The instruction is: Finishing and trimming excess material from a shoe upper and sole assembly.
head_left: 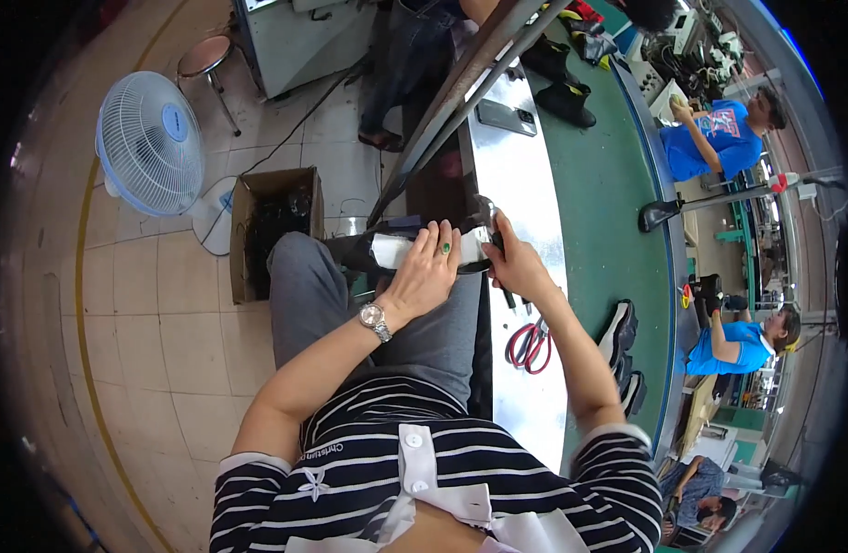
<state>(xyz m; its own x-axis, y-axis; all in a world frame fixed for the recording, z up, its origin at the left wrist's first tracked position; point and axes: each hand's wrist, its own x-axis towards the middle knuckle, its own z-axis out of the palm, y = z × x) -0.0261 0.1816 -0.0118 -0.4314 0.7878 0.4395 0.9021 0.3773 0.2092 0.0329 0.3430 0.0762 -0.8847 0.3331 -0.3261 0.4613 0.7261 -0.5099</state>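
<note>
Across my lap lies a black shoe, its long white underside turned up. My left hand grips it, with the fingers laid over the white surface; a green ring and a wristwatch show on this hand. At the shoe's right end, my right hand is closed round a hammer. The hammer's metal head points away from me, just above the shoe, and its dark handle comes out below my fist. I cannot tell whether the head touches the shoe.
To my right, a metal ledge carries a phone and red-handled scissors. Beside it runs a green conveyor with several shoes. A cardboard box and a fan stand left; slanted metal bars rise ahead. Co-workers sit across.
</note>
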